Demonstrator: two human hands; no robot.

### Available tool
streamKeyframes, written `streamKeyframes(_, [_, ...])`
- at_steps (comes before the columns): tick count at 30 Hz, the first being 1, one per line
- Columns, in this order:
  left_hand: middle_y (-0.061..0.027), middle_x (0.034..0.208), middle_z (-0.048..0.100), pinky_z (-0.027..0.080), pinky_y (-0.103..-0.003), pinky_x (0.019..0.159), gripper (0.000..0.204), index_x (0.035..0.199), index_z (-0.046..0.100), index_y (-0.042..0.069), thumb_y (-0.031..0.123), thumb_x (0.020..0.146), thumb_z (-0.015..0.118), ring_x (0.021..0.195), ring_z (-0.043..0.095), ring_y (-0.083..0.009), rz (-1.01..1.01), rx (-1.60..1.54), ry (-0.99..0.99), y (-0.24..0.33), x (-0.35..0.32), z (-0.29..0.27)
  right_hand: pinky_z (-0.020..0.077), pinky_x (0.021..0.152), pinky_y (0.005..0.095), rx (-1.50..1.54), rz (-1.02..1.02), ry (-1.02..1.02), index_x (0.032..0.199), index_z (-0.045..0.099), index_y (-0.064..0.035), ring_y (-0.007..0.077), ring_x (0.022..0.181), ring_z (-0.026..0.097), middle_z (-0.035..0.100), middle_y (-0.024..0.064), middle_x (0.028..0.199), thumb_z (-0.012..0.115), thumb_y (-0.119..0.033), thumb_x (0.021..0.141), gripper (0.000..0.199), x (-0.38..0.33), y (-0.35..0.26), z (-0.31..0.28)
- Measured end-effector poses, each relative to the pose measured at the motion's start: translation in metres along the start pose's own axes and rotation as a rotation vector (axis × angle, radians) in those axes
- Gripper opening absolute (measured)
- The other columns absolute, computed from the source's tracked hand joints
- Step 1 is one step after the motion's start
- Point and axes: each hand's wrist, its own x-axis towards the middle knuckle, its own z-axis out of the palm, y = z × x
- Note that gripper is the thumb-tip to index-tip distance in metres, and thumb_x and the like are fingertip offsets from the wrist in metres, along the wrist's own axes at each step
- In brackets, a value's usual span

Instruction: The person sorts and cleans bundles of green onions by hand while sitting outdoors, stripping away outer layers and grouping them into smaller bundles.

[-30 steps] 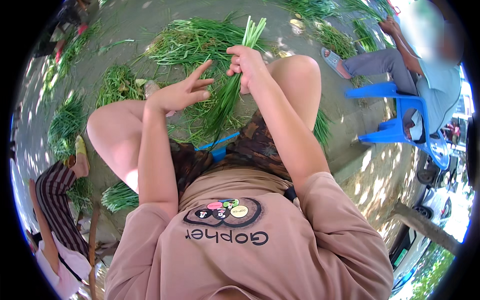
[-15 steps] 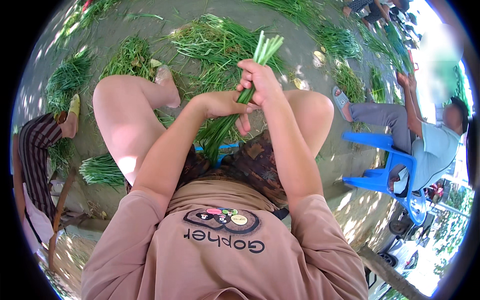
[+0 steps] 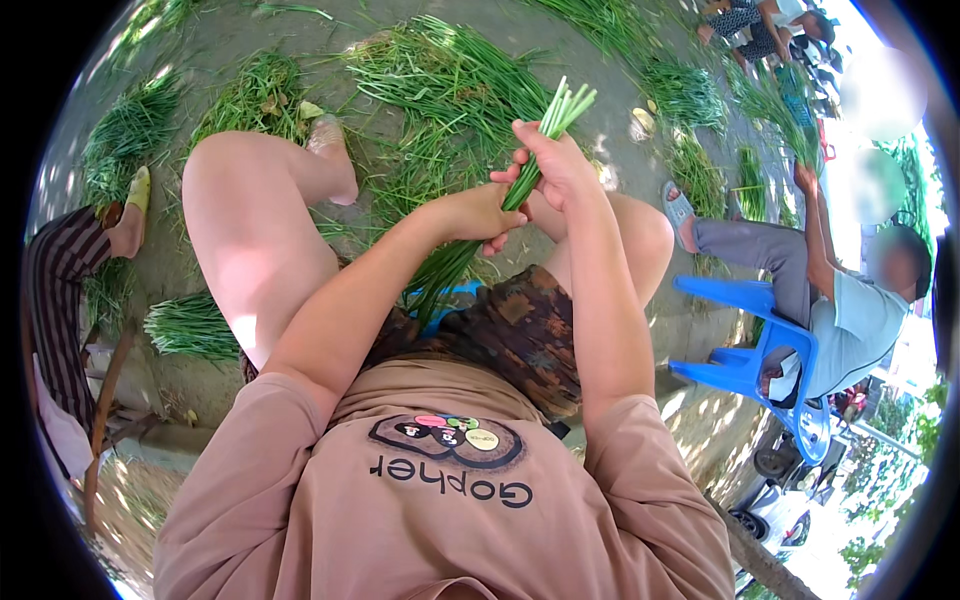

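Note:
A bunch of long green chives (image 3: 524, 184) with pale cut ends slants across my lap, pale ends up and to the right. My right hand (image 3: 558, 165) is closed round it just below those ends. Lower down, my left hand (image 3: 478, 213) grips the same bunch, its thumb across the stalks. The dark leafy ends hang down toward my shorts and are partly hidden by my left wrist. Beyond my hands a large loose heap of chives (image 3: 450, 85) lies on the ground.
Bundled chives (image 3: 192, 328) lie beside my left knee, and another pile (image 3: 255, 100) is near my left foot. On the right a person (image 3: 850, 335) on a blue plastic chair (image 3: 765, 350) holds green stalks. Another person's striped leg (image 3: 65, 290) is at the left.
Both hands have shifted a little to the right and down with the bunch, still gripping it. The person on the right has lowered their raised hands slightly.

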Motion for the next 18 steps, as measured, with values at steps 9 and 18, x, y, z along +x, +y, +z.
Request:
streamKeyframes(9, [-0.0009, 0.059, 0.049, 0.048, -0.027, 0.053, 0.028, 0.112, 0.053, -0.001, 0.018, 0.092, 0.054, 0.049, 0.052, -0.0113, -0.037, -0.052, -0.215, -0.009, 0.007, 0.011, 0.0378, 0.048, 0.0253, 0.083, 0.073, -0.043, 0.087, 0.055, -0.0025, 0.006, 0.039, 0.031, 0.033, -0.0082, 0.047, 0.07, -0.028, 0.087, 0.029, 0.003, -0.033, -0.021])
streamKeyframes(18, [-0.0105, 0.081, 0.065, 0.054, -0.034, 0.067, 0.039, 0.124, 0.054, 0.004, 0.016, 0.088, 0.061, 0.069, 0.064, -0.0175, -0.609, 0.689, -0.697, -0.132, 0.035, 0.015, 0.0341, 0.043, 0.0245, 0.248, -0.305, -0.227, 0.087, 0.055, -0.0004, 0.0084, 0.039, 0.041, 0.045, -0.002, 0.053, 0.069, -0.027, 0.086, 0.03, -0.005, -0.169, -0.158])
